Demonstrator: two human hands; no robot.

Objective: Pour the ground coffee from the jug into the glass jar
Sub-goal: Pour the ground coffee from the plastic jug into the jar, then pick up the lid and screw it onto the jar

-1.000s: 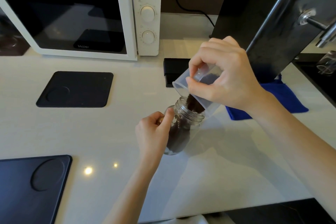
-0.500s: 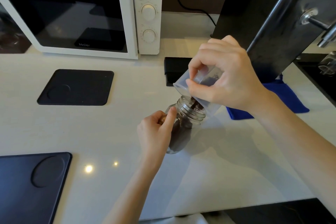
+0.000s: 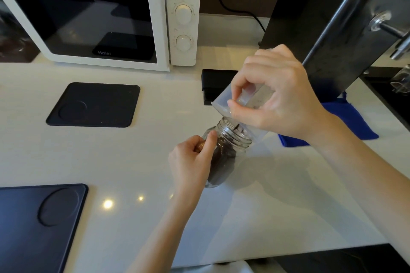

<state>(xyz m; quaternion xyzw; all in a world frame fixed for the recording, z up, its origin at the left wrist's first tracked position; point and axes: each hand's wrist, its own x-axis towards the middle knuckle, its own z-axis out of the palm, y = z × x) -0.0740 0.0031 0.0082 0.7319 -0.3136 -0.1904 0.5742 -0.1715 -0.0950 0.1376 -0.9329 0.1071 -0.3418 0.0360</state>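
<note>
A glossy white tabletop (image 3: 288, 206) carries a clear threaded glass jar (image 3: 230, 146), partly filled with dark ground coffee (image 3: 221, 166). The right hand (image 3: 277, 97) grips a translucent plastic jug (image 3: 246, 104), tipped steeply over the jar's mouth. The left hand (image 3: 190, 162) curls around the jar's side, steadying it.

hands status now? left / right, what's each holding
Left hand: closed around the glass jar, steadying it on the counter.
Right hand: closed on the clear plastic jug, tipped over the jar's mouth.
</note>
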